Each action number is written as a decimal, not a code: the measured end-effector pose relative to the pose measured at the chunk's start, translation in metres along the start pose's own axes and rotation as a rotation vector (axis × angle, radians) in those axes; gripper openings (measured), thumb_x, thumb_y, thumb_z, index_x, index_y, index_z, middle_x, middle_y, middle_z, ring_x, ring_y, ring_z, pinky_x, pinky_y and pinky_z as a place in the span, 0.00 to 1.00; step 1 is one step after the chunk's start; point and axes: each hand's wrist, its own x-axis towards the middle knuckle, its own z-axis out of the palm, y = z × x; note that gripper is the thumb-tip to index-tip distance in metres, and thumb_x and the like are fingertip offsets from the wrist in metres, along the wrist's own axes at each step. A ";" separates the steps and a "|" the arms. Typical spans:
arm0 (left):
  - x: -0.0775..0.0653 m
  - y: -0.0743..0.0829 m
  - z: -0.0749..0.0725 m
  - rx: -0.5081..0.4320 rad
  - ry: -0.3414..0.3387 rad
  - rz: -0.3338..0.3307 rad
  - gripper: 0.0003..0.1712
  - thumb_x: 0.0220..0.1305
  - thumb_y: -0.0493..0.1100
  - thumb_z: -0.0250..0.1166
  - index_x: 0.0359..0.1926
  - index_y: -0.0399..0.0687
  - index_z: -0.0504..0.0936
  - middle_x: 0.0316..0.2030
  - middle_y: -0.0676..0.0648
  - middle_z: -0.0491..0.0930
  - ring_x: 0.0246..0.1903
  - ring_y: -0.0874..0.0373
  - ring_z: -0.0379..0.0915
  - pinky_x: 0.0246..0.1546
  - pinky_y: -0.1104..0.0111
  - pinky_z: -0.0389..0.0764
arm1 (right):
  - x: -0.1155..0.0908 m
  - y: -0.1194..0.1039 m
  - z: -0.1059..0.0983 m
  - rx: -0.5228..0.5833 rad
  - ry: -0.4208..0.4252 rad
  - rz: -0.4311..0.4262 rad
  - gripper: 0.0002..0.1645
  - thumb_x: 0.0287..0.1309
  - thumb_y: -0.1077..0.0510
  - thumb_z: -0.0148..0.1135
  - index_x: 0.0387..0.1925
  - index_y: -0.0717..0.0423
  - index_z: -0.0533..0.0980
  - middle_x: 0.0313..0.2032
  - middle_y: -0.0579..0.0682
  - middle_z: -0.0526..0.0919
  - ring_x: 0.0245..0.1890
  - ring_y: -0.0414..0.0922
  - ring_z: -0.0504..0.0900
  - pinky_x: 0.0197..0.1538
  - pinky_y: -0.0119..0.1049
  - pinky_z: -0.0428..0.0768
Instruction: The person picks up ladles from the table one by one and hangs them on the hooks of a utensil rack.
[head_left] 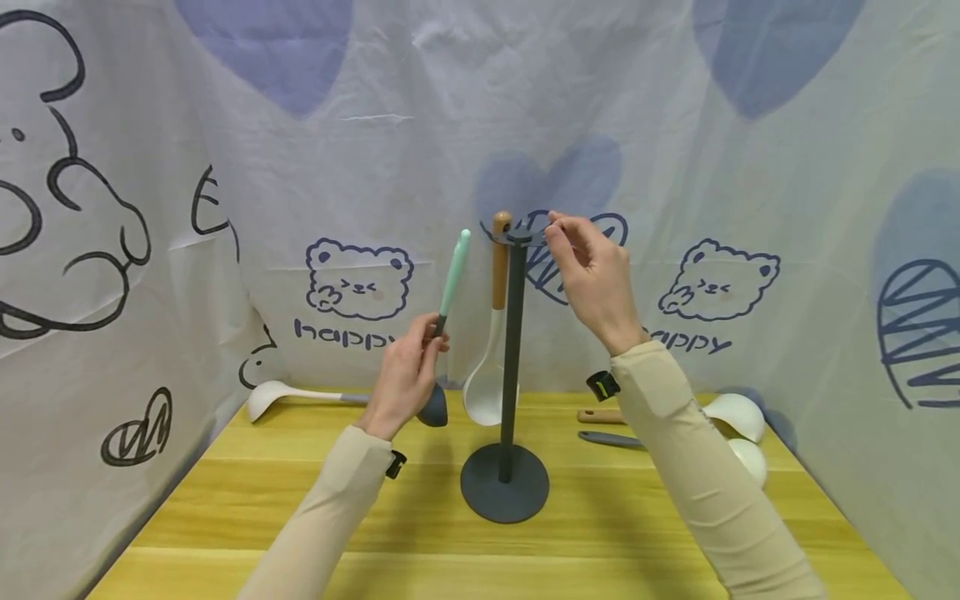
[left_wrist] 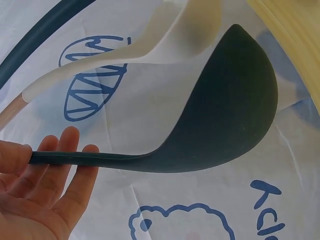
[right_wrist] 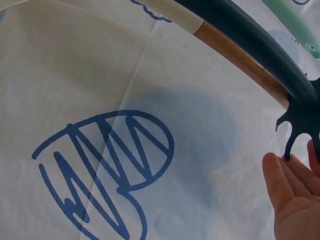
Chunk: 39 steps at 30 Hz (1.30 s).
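My left hand pinches a dark ladle with a mint-green handle where the dark shaft meets the green. The ladle's dark bowl hangs lowest, and the handle points up. To its right stands a dark utensil stand with a round base and a hooked top. My right hand is at that top, thumb and fingers pinching the tip of one hook. From the stand's far-left side hangs a white ladle with a wooden handle, apart from the dark ladle.
A white ladle with a grey handle lies at the table's back left. At the right, partly behind my right arm, lie a wooden handle, a grey handle and white utensil heads. Printed cloth encloses the wooden table.
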 end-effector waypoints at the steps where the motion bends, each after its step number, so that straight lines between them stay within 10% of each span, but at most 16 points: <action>1: 0.000 0.001 0.000 -0.007 0.001 -0.008 0.14 0.71 0.29 0.53 0.56 0.37 0.71 0.40 0.38 0.83 0.40 0.48 0.84 0.43 0.60 0.86 | 0.000 0.001 0.000 -0.001 0.000 0.000 0.25 0.70 0.40 0.52 0.49 0.57 0.78 0.62 0.48 0.78 0.58 0.47 0.80 0.61 0.42 0.79; 39: 0.016 0.014 0.004 -0.025 0.031 -0.030 0.17 0.70 0.28 0.52 0.58 0.37 0.74 0.40 0.39 0.84 0.36 0.49 0.85 0.39 0.59 0.86 | 0.000 -0.001 -0.001 -0.040 0.000 -0.004 0.24 0.71 0.43 0.50 0.50 0.57 0.78 0.61 0.49 0.79 0.58 0.47 0.81 0.60 0.41 0.79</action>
